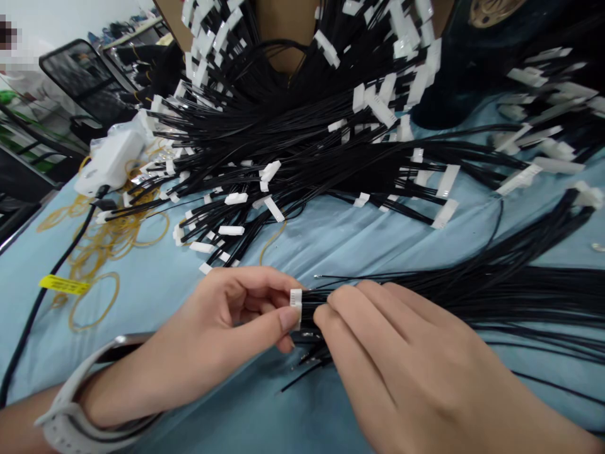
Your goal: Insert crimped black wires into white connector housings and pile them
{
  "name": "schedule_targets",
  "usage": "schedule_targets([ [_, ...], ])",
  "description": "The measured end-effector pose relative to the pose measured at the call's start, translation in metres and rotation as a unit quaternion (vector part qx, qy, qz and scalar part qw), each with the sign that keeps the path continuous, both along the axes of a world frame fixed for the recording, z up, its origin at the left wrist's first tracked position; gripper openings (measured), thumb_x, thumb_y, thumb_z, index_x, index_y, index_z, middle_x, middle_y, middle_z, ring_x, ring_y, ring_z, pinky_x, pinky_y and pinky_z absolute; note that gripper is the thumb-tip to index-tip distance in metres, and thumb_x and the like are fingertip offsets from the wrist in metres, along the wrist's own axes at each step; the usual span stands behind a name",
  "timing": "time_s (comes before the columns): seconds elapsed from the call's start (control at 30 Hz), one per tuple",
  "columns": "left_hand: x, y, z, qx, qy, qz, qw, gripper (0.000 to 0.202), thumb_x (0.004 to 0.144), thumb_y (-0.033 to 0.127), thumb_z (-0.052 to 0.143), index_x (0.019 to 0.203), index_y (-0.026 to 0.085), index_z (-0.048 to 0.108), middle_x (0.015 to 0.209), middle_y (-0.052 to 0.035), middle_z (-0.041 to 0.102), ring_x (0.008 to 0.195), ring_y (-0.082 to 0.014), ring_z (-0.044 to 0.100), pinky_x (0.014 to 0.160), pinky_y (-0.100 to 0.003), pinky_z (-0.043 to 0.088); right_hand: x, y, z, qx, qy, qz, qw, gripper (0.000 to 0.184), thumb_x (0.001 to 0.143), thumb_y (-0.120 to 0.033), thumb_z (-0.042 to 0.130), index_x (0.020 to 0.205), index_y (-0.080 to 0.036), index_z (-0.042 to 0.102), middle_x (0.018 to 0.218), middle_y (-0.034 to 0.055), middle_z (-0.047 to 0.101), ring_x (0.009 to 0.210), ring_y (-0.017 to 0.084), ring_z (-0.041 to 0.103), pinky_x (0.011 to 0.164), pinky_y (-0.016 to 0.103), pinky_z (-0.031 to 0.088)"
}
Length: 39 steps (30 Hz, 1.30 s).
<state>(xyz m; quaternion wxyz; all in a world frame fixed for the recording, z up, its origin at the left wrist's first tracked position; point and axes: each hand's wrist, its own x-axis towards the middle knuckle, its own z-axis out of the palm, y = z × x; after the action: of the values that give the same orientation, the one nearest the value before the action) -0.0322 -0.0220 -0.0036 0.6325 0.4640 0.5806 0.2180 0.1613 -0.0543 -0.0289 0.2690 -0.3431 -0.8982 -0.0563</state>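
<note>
My left hand pinches a small white connector between thumb and fingers. Thin black wires run from that connector to the right, under my right hand. The fingers of my right hand are curled around the black wires just beside the connector; its fingertips are partly hidden. Loose wire ends with small metal tips stick out below, between the two hands. To the right, a long bundle of black wires lies on the blue cloth.
A large heap of black cables with white connectors covers the back of the table. Yellow rubber bands lie at the left near a white power adapter and a black cord with a yellow tag. A mesh chair stands beyond.
</note>
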Motion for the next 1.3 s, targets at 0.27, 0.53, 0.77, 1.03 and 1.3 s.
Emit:
schedule_targets([
  [0.27, 0.001, 0.004, 0.007, 0.017, -0.009, 0.033, 0.999, 0.014, 0.07, 0.012, 0.081, 0.078, 0.023, 0.078, 0.053, 0.0082, 0.068, 0.048, -0.0077, 0.063, 0.048, -0.013, 0.05, 0.007, -0.001, 0.0, -0.06, 0.067, -0.052, 0.995, 0.027, 0.099, -0.023, 0.047, 0.085, -0.022, 0.069, 0.067, 0.0045, 0.063, 0.064, 0.019, 0.06, 0.057, 0.031, 0.051],
  [0.53, -0.005, 0.009, 0.005, 0.031, 0.01, 0.032, 0.999, 0.017, 0.074, 0.014, 0.081, 0.085, 0.026, 0.077, 0.057, 0.0094, 0.072, 0.052, -0.0077, 0.066, 0.052, -0.011, 0.053, 0.01, -0.006, -0.014, -0.071, 0.048, -0.058, 0.995, 0.023, 0.097, -0.024, 0.051, 0.081, -0.021, 0.067, 0.068, 0.0054, 0.062, 0.066, 0.02, 0.058, 0.059, 0.031, 0.048],
  [0.77, -0.007, 0.008, -0.001, 0.031, 0.016, 0.007, 0.999, 0.017, 0.072, 0.03, 0.081, 0.087, 0.03, 0.072, 0.052, 0.0097, 0.07, 0.052, -0.0113, 0.064, 0.051, -0.021, 0.047, 0.012, -0.006, -0.015, -0.096, 0.085, -0.043, 0.991, 0.034, 0.086, -0.004, 0.036, 0.075, -0.02, 0.065, 0.074, 0.007, 0.066, 0.06, 0.02, 0.056, 0.055, 0.032, 0.046],
  [1.03, -0.004, 0.008, 0.005, 0.036, 0.027, -0.001, 0.999, 0.014, 0.076, 0.026, 0.08, 0.086, 0.026, 0.071, 0.055, 0.0095, 0.068, 0.051, -0.009, 0.063, 0.048, -0.016, 0.047, 0.017, 0.002, -0.006, -0.213, 0.139, -0.045, 0.966, 0.032, 0.09, -0.007, 0.041, 0.074, -0.02, 0.066, 0.067, 0.001, 0.062, 0.054, 0.016, 0.055, 0.048, 0.029, 0.049],
  [1.3, -0.004, 0.005, 0.007, 0.04, 0.057, -0.02, 0.997, 0.013, 0.08, 0.024, 0.073, 0.091, 0.023, 0.067, 0.054, 0.0086, 0.07, 0.054, -0.0092, 0.062, 0.054, -0.015, 0.05, 0.019, 0.007, -0.006, -0.213, 0.229, -0.088, 0.946, 0.022, 0.086, -0.008, 0.053, 0.072, -0.02, 0.064, 0.064, -0.0029, 0.061, 0.055, 0.01, 0.06, 0.049, 0.021, 0.046],
])
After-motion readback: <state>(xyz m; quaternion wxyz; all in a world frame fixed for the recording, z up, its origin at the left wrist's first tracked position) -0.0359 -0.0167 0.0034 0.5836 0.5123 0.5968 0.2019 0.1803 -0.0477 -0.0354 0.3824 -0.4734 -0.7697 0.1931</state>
